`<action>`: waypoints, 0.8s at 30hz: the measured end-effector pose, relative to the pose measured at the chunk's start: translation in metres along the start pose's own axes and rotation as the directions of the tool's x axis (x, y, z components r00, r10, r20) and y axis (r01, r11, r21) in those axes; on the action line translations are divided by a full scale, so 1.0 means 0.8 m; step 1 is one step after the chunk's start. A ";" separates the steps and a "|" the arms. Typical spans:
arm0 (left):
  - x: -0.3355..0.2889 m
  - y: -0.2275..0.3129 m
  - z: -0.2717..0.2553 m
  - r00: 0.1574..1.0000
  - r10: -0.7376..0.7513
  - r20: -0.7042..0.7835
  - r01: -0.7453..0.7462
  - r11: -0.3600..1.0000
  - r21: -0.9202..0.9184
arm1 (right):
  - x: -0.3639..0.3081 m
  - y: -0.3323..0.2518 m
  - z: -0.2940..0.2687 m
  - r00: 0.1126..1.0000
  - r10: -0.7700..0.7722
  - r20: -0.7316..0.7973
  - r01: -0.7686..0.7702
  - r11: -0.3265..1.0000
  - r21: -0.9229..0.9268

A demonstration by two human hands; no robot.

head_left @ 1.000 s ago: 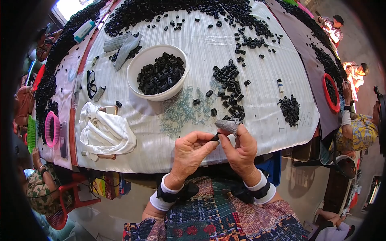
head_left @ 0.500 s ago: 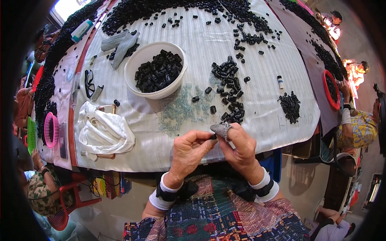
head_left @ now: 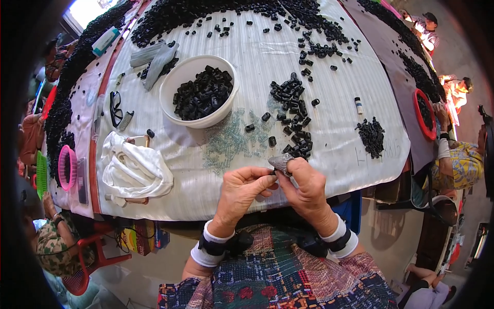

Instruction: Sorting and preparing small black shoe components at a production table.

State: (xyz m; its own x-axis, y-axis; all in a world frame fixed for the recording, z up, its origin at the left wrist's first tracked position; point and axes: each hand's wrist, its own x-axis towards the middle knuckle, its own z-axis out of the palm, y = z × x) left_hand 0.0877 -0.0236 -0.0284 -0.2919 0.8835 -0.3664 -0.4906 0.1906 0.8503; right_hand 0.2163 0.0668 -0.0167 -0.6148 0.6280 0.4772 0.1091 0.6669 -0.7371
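Note:
My left hand (head_left: 241,189) and my right hand (head_left: 304,188) meet over the table's near edge. Thumb and finger of each are pinched on a small black plastic part (head_left: 273,173), mostly hidden by the fingertips. A grey knitted finger cover (head_left: 280,162) wraps a finger of the right hand. Just beyond it lies a strip of loose black plastic caps (head_left: 296,121). Small clear bluish pieces (head_left: 226,144) are scattered to their left. Further left, a white bowl (head_left: 172,105) holds many black caps. A heap of tiny black parts (head_left: 371,138) lies to the right.
A white cloth bundle (head_left: 136,172), eyeglasses (head_left: 115,109) and grey gloves (head_left: 159,64) lie at left. A glue-stick-like tube (head_left: 358,105) stands at right. Black caps (head_left: 206,13) pile along the far side. Other people sit at both sides, near a pink basket (head_left: 67,167) and a red basket (head_left: 424,114).
The right hand's covered finger has tilted and drawn back slightly toward me. The left fingers have shifted a little around the black part. Objects on the table stay in place.

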 end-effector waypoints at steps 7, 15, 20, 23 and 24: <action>-0.003 0.002 0.005 0.999 -0.037 -0.018 0.037 0.999 -0.034 | 0.000 -0.012 -0.008 0.994 -0.033 0.105 0.043 0.994 -0.100; 0.004 -0.003 0.002 0.999 -0.043 -0.012 0.040 0.980 -0.193 | 0.005 -0.006 -0.010 0.997 0.023 0.068 -0.023 1.000 -0.001; 0.004 0.000 0.004 1.000 -0.006 -0.017 0.003 0.983 -0.181 | 0.002 -0.003 -0.002 0.993 -0.008 0.115 0.016 0.997 -0.070; 0.004 -0.004 0.001 0.999 0.033 -0.001 -0.033 0.986 -0.164 | -0.005 -0.001 0.009 0.993 -0.046 0.112 0.055 0.995 -0.078; 0.004 -0.003 0.001 1.000 0.023 0.000 -0.023 0.986 -0.165 | -0.006 -0.002 0.009 0.992 -0.051 0.113 0.060 0.995 -0.076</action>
State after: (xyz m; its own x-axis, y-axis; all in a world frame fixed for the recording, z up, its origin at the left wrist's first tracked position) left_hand 0.0886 -0.0206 -0.0313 -0.3031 0.8876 -0.3468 -0.6125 0.0973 0.7845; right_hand 0.2133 0.0600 -0.0211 -0.7039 0.5439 0.4568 0.1310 0.7316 -0.6691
